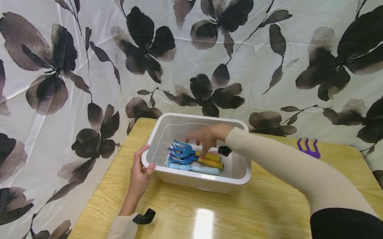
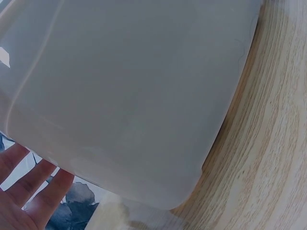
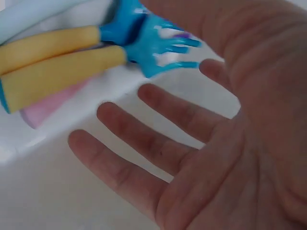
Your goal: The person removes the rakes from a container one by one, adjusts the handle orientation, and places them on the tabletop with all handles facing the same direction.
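Mid-frame in the head view, the right hand (image 1: 208,136) hangs over the tools, its fingers (image 3: 142,137) extended, parted, holding nothing; whether the thumb touches a handle, cannot tell. Below, inside the white bin (image 1: 194,183): two yellow-handled rakes (image 1: 211,163) with blue heads, side by side; a light-blue rake (image 1: 205,170) nearest the front rim; a pink handle (image 3: 57,103) partly hidden behind them. Judgement: to take one cleanly, pinch a single handle well back from the tines, then raise it straight, since the crowded heads look likely to snag. Left of centre, the left hand (image 1: 141,174) grips the bin's near corner; a firm hold there should stop it sliding on the glossy table (image 1: 170,216). Upper right of the frame, a purple rake (image 1: 314,153), well apart from the bin.
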`<state>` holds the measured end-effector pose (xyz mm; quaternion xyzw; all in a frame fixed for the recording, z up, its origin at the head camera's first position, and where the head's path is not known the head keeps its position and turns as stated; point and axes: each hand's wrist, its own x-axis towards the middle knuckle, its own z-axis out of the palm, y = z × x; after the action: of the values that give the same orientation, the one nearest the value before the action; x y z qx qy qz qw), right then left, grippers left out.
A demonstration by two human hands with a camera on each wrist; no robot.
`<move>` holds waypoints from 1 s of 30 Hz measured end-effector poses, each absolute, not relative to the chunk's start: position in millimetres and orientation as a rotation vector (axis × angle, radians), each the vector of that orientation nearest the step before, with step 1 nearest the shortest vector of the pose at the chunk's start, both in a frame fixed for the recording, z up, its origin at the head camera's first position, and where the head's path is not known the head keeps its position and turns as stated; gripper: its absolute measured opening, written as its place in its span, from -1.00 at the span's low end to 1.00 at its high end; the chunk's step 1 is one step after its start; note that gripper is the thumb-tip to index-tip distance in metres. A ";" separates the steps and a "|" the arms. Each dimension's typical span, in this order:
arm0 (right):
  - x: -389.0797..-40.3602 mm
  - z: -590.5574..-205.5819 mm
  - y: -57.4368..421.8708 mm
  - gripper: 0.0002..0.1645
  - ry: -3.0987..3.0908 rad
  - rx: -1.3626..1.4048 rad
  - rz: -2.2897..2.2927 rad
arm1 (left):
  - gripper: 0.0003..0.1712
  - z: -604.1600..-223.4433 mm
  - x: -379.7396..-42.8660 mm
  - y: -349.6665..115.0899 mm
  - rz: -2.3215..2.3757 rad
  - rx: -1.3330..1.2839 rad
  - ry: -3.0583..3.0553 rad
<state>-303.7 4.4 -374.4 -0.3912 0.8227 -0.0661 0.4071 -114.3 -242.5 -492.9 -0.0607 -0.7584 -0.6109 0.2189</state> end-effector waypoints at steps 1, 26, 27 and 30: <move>-303.2 -377.8 3.1 -0.06 2.082 -0.984 -0.155 | -0.23 -492.2 -115.0 -243.5 -1.687 -0.170 -2.104; -303.6 -428.5 -6.0 -0.36 2.249 -0.849 -0.170 | -0.24 -490.4 -120.0 -256.4 -1.702 -0.204 -2.123; -303.4 -428.9 -5.9 -0.37 2.251 -0.855 -0.167 | -0.24 -491.0 -119.5 -256.6 -1.700 -0.208 -2.122; -302.8 -429.5 -6.1 -0.39 2.250 -0.878 -0.150 | -0.24 -492.1 -118.0 -256.7 -1.695 -0.219 -2.121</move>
<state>-302.8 -6.1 -429.5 -0.3396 0.8698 -0.0581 0.3532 -118.0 -256.7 -492.1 -0.0785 -0.7617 -0.6087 0.2074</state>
